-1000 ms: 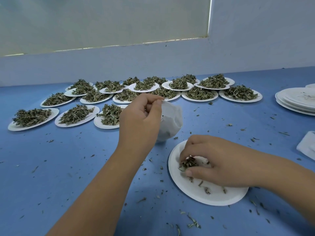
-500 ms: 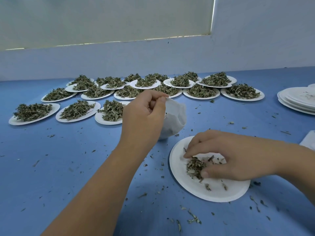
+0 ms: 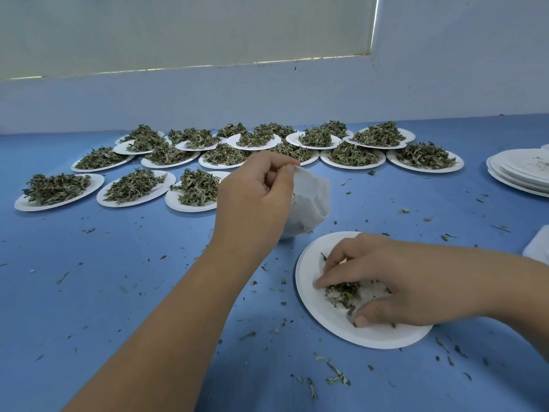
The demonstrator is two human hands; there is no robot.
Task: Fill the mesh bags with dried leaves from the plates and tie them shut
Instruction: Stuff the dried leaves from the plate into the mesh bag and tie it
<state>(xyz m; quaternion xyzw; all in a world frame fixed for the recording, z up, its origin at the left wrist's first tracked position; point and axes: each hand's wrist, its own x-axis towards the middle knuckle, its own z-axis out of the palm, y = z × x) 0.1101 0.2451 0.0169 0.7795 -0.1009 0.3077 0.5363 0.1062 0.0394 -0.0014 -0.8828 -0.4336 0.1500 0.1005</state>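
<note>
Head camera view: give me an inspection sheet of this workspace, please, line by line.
Surface: blue table, flat, speckled with bits.
Job's things: white mesh bag, mouth open; near plate nearly empty, small leaf pile on it; many heaped plates of dried leaves at the back.
Clutter: loose leaf scraps across the table; stack of empty plates at right; white item at the right edge, cannot tell what.
Hands: left hand pinches the bag's rim; right hand curls round the small leaf pile.
Cables: nothing seen.
Surroundings: pale wall and window pane behind.
</note>
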